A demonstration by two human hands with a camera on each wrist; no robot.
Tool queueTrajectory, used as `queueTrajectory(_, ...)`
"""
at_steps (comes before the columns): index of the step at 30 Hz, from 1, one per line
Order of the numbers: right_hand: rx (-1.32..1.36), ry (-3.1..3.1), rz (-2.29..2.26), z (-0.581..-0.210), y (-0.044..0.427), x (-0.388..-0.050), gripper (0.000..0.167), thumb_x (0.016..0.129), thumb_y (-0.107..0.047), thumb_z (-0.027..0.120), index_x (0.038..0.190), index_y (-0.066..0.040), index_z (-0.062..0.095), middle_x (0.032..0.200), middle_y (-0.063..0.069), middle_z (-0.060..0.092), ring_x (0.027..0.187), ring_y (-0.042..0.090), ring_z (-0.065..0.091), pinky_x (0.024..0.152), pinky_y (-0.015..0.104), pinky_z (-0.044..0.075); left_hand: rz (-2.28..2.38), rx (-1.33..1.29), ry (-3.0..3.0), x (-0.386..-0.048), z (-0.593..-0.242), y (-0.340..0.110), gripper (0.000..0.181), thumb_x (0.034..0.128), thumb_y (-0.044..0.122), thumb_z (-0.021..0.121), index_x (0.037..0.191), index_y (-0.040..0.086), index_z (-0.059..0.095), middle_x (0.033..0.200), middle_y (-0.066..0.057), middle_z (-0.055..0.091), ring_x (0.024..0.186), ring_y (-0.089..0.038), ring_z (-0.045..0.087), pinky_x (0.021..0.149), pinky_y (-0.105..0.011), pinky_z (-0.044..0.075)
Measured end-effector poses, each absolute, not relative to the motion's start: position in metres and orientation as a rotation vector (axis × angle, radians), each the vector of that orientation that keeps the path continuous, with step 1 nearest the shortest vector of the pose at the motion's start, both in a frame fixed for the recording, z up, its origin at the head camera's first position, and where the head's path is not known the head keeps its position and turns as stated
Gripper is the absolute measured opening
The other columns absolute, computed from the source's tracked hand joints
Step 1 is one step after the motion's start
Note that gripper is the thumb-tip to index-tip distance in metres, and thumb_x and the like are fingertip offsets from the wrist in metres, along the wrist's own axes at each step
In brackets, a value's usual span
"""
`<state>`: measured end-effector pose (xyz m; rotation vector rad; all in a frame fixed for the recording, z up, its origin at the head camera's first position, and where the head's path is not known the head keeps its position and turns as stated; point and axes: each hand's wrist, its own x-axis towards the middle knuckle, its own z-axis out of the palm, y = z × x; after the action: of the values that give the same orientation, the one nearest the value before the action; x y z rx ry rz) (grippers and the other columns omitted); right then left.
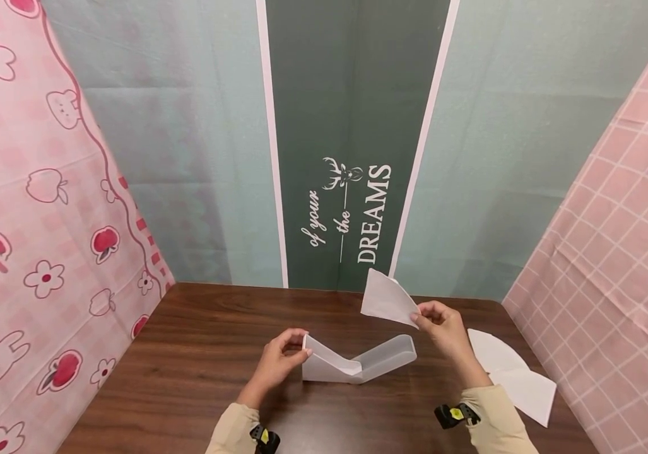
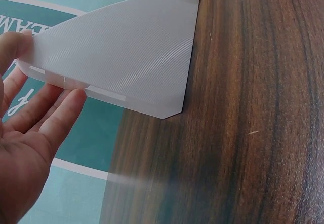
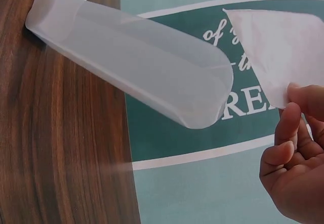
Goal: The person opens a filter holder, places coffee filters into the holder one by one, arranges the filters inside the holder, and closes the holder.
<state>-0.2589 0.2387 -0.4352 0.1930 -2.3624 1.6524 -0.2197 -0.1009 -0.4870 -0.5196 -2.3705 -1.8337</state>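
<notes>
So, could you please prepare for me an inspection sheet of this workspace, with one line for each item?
Surface: dark wood-grain table.
Job's things: translucent holder, spread in a V on the table; white wedge-shaped piece, held up; similar white pieces lying at right.
Clutter: nothing seen.
Hands: left hand grips the holder's left end; right hand pinches the raised piece by a corner.
Cables: nothing seen.
Surroundings: green lettered hanging behind; pink cloths left and right.
</notes>
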Motion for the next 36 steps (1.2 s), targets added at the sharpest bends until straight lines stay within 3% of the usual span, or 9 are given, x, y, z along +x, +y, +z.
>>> queueTrajectory(6,0.315,-2.343,1.67,-0.416,0.227,-0.247,0.01,0.082,0.004,0.067,0.085,0.011,0.06,0.071,0.016,0.061,0.059,0.01,0.053,0.051,0.024,0.045,-1.81,-0.538,-2.36,-0.219,-0.488,-0.101,0.031,0.0837,0.005,0.068,0.111,-0.003,0.058,0.099,-0.018,0.063,0.09,-0.031,0.06,0.077,-0.042,0.05)
queueTrajectory(14,0.312,-2.39,1.684,-0.404,0.217,-0.238,0.009,0.083,0.003,0.065,0.084,0.01,0.06,0.072,0.02,0.06,0.061,0.016,0.055,0.053,0.023,0.046,-1.818,-0.532,-2.374,-0.219,-0.487,-0.1,0.031,0.0843,0.006,0.068,0.112,-0.003,0.057,0.1,-0.017,0.063,0.092,-0.032,0.059,0.078,-0.042,0.05)
queueTrajectory(24,0.246,-2.437,1.655,-0.414,0.216,-0.24,0.009,0.081,0.001,0.069,0.084,0.008,0.064,0.073,0.016,0.062,0.061,0.017,0.056,0.054,0.029,0.049,-1.808,-0.511,-2.378,-0.235,-0.521,-0.104,0.032,0.0844,0.02,0.07,0.113,0.01,0.059,0.101,-0.004,0.064,0.092,-0.021,0.06,0.075,-0.027,0.05)
queueTrajectory(32,0.361,-2.453,1.614,-0.436,0.22,-0.256,0.008,0.08,0.0,0.071,0.085,0.003,0.065,0.074,0.009,0.063,0.06,0.013,0.054,0.051,0.025,0.044,-1.799,-0.494,-2.381,-0.237,-0.522,-0.104,0.032,0.0836,0.02,0.071,0.112,0.01,0.059,0.1,-0.003,0.064,0.091,-0.021,0.06,0.076,-0.029,0.05)
queueTrajectory(36,0.39,-2.475,1.581,-0.437,0.216,-0.257,0.007,0.078,0.002,0.071,0.083,0.001,0.065,0.072,0.008,0.064,0.059,0.015,0.055,0.05,0.026,0.044,-1.791,-0.506,-2.358,-0.233,-0.513,-0.101,0.031,0.0834,0.011,0.071,0.111,0.004,0.059,0.098,-0.01,0.064,0.09,-0.024,0.06,0.076,-0.035,0.051)
